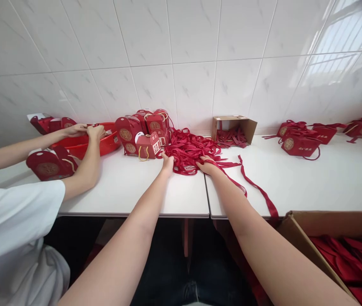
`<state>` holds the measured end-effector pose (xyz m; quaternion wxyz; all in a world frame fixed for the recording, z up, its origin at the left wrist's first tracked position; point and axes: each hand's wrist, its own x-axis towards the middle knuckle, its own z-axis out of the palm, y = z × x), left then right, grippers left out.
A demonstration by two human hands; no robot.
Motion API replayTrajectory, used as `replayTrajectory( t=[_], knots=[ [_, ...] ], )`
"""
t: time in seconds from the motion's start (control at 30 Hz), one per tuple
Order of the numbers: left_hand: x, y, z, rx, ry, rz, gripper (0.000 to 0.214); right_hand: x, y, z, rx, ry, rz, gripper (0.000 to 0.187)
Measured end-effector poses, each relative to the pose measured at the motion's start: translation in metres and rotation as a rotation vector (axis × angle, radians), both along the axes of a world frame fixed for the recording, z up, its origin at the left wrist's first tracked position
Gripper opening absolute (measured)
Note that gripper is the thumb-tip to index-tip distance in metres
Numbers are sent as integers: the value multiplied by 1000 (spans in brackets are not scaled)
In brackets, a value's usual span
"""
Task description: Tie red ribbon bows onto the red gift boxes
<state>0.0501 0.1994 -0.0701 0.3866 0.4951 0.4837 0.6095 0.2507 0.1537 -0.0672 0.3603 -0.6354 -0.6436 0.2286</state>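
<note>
Red ribbon heap [193, 146], one of it, sprawls on the white tabletop [129, 185], seemingly longest side to side! Left hand [168, 162] at its left edge, right hand [209, 166] at its near right, heap ahead and between, neither clearly closer. Pinching or spread? Buried, can't tell. Rightward, one small carton [250, 129], then at least four gift boxes [300, 144].

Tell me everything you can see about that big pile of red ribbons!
The tangled heap of dark-red, flat, cloth-looking ribbons lies loose on the smooth white tabletop, looping untidily and trailing off to the right. The person's left grip touches its left side, the right grip its near right side. Red printed card boxes stand close by on the left; whether they touch it, I can't tell.
</note>
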Motion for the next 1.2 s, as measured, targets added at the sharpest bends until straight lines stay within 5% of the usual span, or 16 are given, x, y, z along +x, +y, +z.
replayTrajectory(
  t=[0.23,0.5,0.93,1.2],
  knots=[
    [1,-14,5,-3,180,17,79,-6,-12,-2,-123,-293,36,63],
    [10,-40,19,41,550,125,96,-7,-13,-2,-212,-438,9,72],
    [17,-46,21,80,1012,132,100,-16,-24,6,-215,-523,-92,82],
    [27,-51,26,221,1371,-24,86,-19,-28,9,-201,-537,-129,88]
  ],
)
